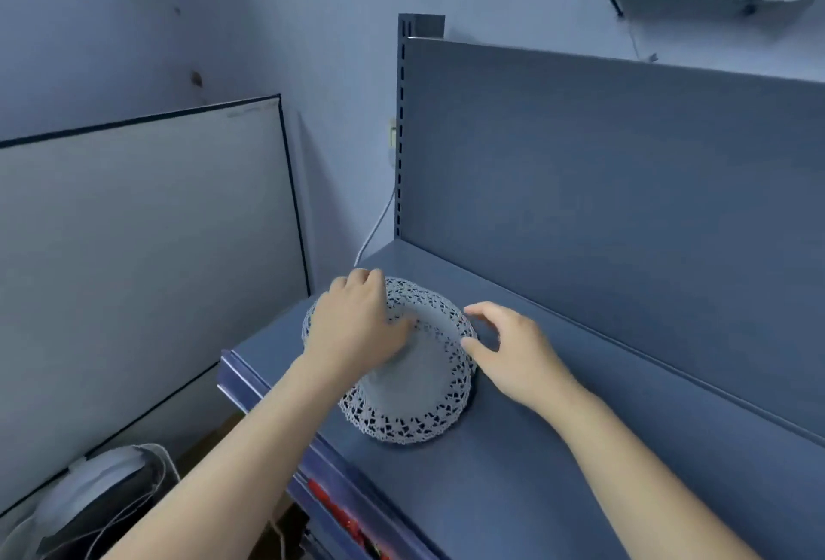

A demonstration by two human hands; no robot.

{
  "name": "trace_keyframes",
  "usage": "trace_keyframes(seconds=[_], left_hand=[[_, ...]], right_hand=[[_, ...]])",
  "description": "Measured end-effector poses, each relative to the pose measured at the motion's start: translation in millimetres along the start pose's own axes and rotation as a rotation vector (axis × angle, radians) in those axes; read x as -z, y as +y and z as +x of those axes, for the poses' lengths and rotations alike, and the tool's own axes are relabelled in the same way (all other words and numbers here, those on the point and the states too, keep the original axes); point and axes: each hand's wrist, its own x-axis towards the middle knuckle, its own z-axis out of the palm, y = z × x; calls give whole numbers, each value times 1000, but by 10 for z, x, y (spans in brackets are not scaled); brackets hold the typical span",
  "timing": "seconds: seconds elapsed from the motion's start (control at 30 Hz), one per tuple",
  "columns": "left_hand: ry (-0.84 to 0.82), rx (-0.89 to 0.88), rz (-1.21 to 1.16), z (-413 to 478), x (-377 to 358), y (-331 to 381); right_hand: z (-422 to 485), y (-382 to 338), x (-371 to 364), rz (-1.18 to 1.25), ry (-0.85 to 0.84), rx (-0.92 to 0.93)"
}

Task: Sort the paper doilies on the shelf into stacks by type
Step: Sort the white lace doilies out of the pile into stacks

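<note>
White round paper doilies (pixel 417 385) with lacy cut-out rims lie overlapping on the grey-blue shelf (pixel 513 470), near its left end. My left hand (pixel 357 327) rests flat on the upper left doily, fingers spread over its centre and rim. My right hand (pixel 513 350) sits at the right edge of the doilies, thumb and fingers curved and touching the lace rim. How many doilies lie in the pile is hidden under my hands.
The shelf's back panel (pixel 625 202) rises behind the doilies, with a slotted upright (pixel 402 135) at its left. A large white board (pixel 147 256) leans against the wall to the left. A dark bag (pixel 89 510) lies on the floor below.
</note>
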Motion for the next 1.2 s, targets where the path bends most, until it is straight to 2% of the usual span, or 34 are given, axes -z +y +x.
trace_keyframes(seconds=[0.13, 0.3, 0.47, 0.63, 0.77, 0.9, 1.07, 1.2], left_hand=[[16, -175, 3, 351, -63, 194], [-16, -487, -17, 399, -222, 1029], [-21, -880, 93, -162, -348, 2142], [-62, -1122, 119, -1220, -493, 3142], [-145, -1165, 138, -2189, -704, 3807], [-275, -1152, 118, -2907, -951, 4369], [-280, -1146, 143, -3150, -1123, 4947], [-472, -1016, 47, -2976, -1143, 5326]], right_hand=[[29, 86, 166, -99, 60, -73], [-510, 386, 545, -251, 160, -219], [-1566, 772, 1101, -368, 308, -457], [-2967, 1088, 1529, -433, 432, -648], [-4105, 1367, 1720, -449, 454, -749], [-4876, 1685, 1932, -472, 418, -822], [-5205, 2117, 2282, -399, 401, -812], [-5072, 2542, 2686, -299, 326, -816]])
